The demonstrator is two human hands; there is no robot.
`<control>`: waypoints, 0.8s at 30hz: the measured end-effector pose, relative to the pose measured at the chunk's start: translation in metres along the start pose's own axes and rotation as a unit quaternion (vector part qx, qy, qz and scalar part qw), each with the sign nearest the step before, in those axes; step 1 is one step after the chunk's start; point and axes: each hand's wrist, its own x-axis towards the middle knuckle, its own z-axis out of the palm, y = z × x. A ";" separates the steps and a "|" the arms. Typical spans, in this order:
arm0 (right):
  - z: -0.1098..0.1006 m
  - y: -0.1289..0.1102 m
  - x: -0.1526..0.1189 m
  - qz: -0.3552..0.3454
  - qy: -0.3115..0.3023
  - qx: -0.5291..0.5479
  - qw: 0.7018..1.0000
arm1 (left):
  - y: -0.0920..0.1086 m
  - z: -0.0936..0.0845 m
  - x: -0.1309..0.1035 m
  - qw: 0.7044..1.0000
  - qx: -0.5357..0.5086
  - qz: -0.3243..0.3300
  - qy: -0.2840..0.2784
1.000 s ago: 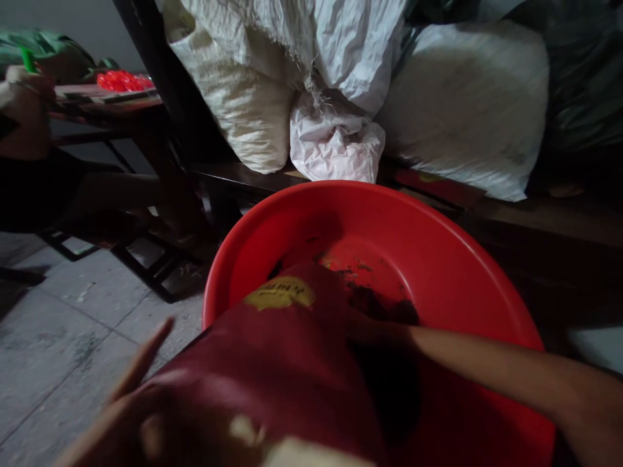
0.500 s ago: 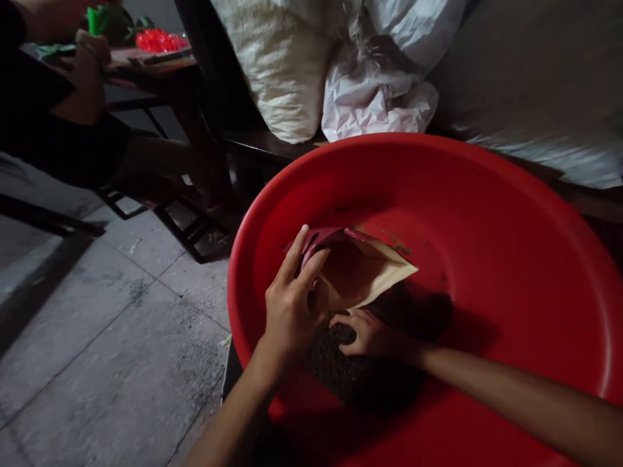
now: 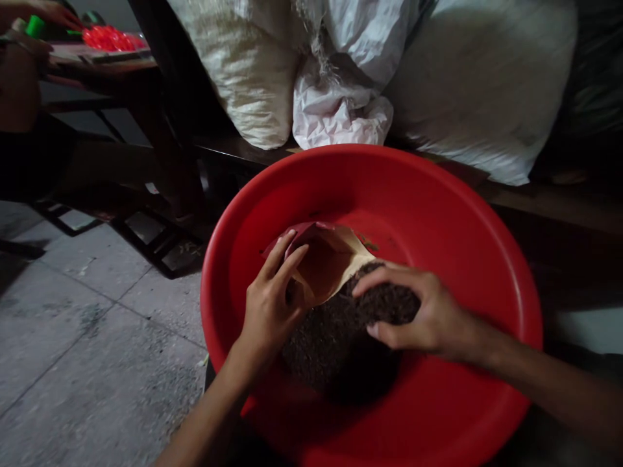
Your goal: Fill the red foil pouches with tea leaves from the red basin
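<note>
Dark, crumbly material that looks like soil (image 3: 316, 344) lies heaped in a large red basin (image 3: 467, 214). My left hand (image 3: 270, 298) grips the edge of a paper bag (image 3: 335, 259), dark red outside and tan inside. The bag is tilted, with its mouth open toward me and its lower edge against the heap. My right hand (image 3: 418, 308) is closed around a clump of the dark soil, just right of the bag's mouth. Part of the bag is hidden behind my left fingers.
White woven sacks (image 3: 257, 78) stand on a dark bench (image 3: 228, 152) behind the basin. At the far left, another person's hand (image 3: 51, 13) is over a table (image 3: 121, 65) bearing a bright red bundle (image 3: 109, 39). A low stool (image 3: 150, 240) stands on the tiled floor (image 3: 102, 350).
My right hand has risen from the heap and moved right, now with a clump of soil in it. My left hand still holds the bag. The view has shifted to the right.
</note>
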 end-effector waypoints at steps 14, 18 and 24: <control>0.027 -0.025 0.097 -0.090 0.054 -0.198 0.975 | 0.013 0.013 0.030 0.999 0.022 -0.029 0.027; 0.005 -0.019 0.082 -0.136 0.146 -0.142 0.970 | 0.007 0.016 0.027 0.997 -0.021 -0.036 0.058; -0.026 0.098 0.028 0.074 0.209 -0.356 0.908 | -0.004 0.027 0.005 0.983 -0.065 -0.051 0.165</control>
